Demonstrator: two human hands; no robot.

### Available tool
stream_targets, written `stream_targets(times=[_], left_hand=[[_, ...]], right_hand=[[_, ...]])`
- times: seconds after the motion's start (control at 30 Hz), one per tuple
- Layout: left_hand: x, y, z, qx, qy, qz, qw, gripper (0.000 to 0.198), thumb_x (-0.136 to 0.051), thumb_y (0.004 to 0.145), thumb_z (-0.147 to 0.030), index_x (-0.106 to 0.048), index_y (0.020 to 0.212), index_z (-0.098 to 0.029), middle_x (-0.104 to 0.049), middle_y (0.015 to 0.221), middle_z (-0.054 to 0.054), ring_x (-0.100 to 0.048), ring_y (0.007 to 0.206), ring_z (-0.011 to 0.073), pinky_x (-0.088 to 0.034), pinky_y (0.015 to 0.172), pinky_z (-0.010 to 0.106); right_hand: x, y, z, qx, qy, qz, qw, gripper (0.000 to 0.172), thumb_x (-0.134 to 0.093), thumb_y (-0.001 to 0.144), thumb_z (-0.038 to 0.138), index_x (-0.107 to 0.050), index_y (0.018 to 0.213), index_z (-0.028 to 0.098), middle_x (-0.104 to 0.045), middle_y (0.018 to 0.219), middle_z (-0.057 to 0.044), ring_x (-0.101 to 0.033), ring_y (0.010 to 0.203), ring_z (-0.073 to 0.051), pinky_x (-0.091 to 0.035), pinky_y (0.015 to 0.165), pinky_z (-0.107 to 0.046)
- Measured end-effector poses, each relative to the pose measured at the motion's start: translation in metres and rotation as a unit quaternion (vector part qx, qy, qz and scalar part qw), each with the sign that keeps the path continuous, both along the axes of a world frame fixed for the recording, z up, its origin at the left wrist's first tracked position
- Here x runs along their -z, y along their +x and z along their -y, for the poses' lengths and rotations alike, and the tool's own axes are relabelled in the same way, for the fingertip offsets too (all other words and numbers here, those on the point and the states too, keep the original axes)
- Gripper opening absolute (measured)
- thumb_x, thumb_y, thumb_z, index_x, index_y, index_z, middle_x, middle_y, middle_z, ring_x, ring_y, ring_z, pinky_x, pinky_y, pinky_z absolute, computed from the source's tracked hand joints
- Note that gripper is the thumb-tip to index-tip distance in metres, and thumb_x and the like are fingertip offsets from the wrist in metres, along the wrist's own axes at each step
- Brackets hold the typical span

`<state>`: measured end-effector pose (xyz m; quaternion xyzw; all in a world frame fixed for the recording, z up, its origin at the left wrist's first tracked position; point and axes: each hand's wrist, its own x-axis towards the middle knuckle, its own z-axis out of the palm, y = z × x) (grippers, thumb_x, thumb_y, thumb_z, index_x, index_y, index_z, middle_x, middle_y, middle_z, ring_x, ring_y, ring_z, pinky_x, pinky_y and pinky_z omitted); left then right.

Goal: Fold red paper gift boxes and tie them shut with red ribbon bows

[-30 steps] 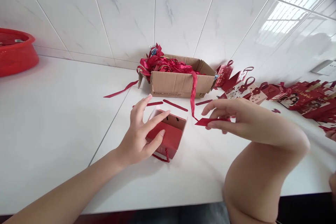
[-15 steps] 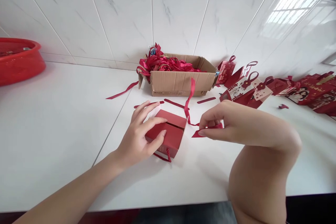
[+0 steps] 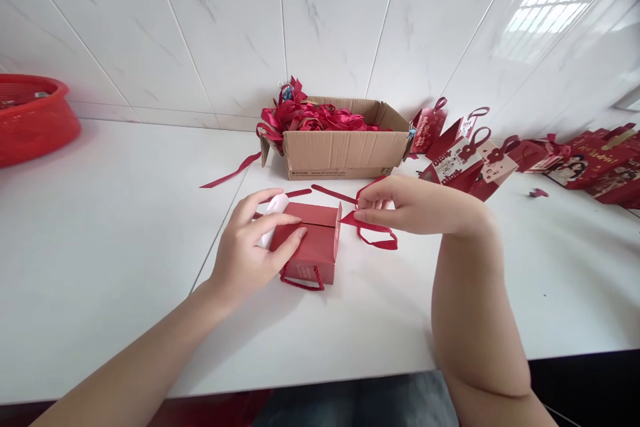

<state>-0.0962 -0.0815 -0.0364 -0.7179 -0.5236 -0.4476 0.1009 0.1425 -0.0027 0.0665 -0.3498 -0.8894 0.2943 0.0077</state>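
A small red gift box lies on the white table, with a twisted red cord handle hanging at its near side. My left hand holds the box from the left, thumb and fingertips on its top. Under those fingers shows a rounded white piece; whether it is a flap of the box I cannot tell. Just beyond the box's right end flap, my right hand pinches a red ribbon. Its pointed end reaches the flap, and the rest loops down beneath the hand.
Behind the box, a cardboard carton full of red ribbons stands by the tiled wall. Thin red strips lie in front of it. Several decorated red gift boxes stand at right. A red plastic basin is at far left.
My right hand has brought the ribbon left, up to the box's right end. The box has turned slightly, and its right end flap now shows upright. My left hand stays on it.
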Motion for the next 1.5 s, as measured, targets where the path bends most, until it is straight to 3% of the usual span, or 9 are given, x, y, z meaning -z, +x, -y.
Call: stream_targets(times=[0.27, 0.57, 0.9, 1.0, 1.1, 1.2, 1.37, 1.5], left_hand=[[0.002, 0.004, 0.001, 0.0, 0.001, -0.008, 1.0, 0.007, -0.069, 0.079, -0.025, -0.07, 0.086, -0.023, -0.06, 0.12, 0.005, -0.062, 0.106, 0.0212, -0.055, 0.089, 0.037], [0.004, 0.005, 0.0, 0.003, -0.005, -0.006, 1.0, 0.007, -0.068, 0.079, -0.024, -0.069, 0.087, -0.024, -0.059, 0.123, 0.003, -0.062, 0.107, 0.0205, -0.055, 0.089, 0.034], [0.003, 0.005, 0.001, 0.009, -0.01, 0.001, 1.0, 0.007, -0.067, 0.08, -0.025, -0.068, 0.086, -0.025, -0.059, 0.123, 0.004, -0.062, 0.108, 0.0233, -0.055, 0.089, 0.038], [0.003, 0.005, 0.001, 0.008, -0.012, 0.002, 1.0, 0.006, -0.066, 0.08, -0.026, -0.068, 0.086, -0.025, -0.059, 0.124, 0.003, -0.062, 0.108, 0.0234, -0.055, 0.088, 0.039], [0.003, 0.006, 0.001, 0.012, -0.009, 0.0, 1.0, 0.007, -0.067, 0.08, -0.024, -0.068, 0.087, -0.024, -0.059, 0.124, 0.004, -0.062, 0.109, 0.0228, -0.055, 0.088, 0.037], [0.003, 0.005, 0.001, 0.015, -0.006, -0.004, 1.0, 0.007, -0.067, 0.08, -0.024, -0.068, 0.087, -0.024, -0.058, 0.124, 0.005, -0.061, 0.109, 0.0231, -0.055, 0.087, 0.037], [0.005, 0.004, 0.001, 0.014, -0.004, -0.006, 1.0, 0.009, -0.067, 0.079, -0.023, -0.068, 0.088, -0.024, -0.058, 0.124, 0.005, -0.061, 0.11, 0.0236, -0.055, 0.088, 0.037], [0.006, 0.004, 0.001, 0.006, -0.011, -0.002, 1.0, 0.008, -0.067, 0.079, -0.025, -0.068, 0.088, -0.025, -0.058, 0.125, 0.004, -0.062, 0.108, 0.0234, -0.055, 0.088, 0.039]], right_hand=[[-0.002, 0.001, -0.002, -0.013, 0.006, -0.012, 1.0, 0.033, -0.053, 0.086, 0.033, -0.043, 0.058, 0.018, -0.035, 0.056, 0.004, -0.029, 0.054, -0.009, -0.026, 0.05, -0.025], [-0.002, 0.004, -0.003, -0.009, 0.014, -0.033, 0.999, 0.032, -0.054, 0.087, 0.037, -0.05, 0.062, 0.018, -0.039, 0.057, 0.004, -0.032, 0.054, -0.008, -0.027, 0.05, -0.025], [-0.001, -0.003, -0.002, -0.014, -0.008, -0.023, 1.0, 0.036, -0.054, 0.086, 0.037, -0.047, 0.056, 0.017, -0.04, 0.054, 0.003, -0.033, 0.053, -0.008, -0.028, 0.051, -0.025], [-0.001, -0.005, -0.001, -0.011, -0.006, -0.027, 1.0, 0.031, -0.055, 0.085, 0.035, -0.054, 0.06, 0.017, -0.049, 0.057, 0.002, -0.041, 0.055, -0.009, -0.032, 0.053, -0.025], [-0.002, -0.006, 0.0, 0.003, -0.018, -0.041, 0.999, 0.016, -0.059, 0.082, 0.033, -0.062, 0.082, 0.018, -0.062, 0.067, 0.0, -0.052, 0.06, -0.011, -0.035, 0.056, -0.024], [-0.003, -0.006, 0.002, 0.025, -0.041, -0.057, 0.997, 0.022, -0.061, 0.081, 0.033, -0.056, 0.098, 0.02, -0.065, 0.065, 0.002, -0.055, 0.057, -0.011, -0.036, 0.055, -0.024], [-0.001, -0.007, 0.002, 0.019, -0.055, -0.092, 0.994, 0.022, -0.063, 0.08, 0.033, -0.055, 0.095, 0.019, -0.064, 0.062, 0.004, -0.054, 0.054, -0.01, -0.037, 0.055, -0.023], [0.0, -0.006, -0.001, 0.033, -0.067, -0.118, 0.99, 0.024, -0.068, 0.076, 0.035, -0.057, 0.09, 0.019, -0.068, 0.071, 0.001, -0.058, 0.058, -0.01, -0.039, 0.055, -0.023]])
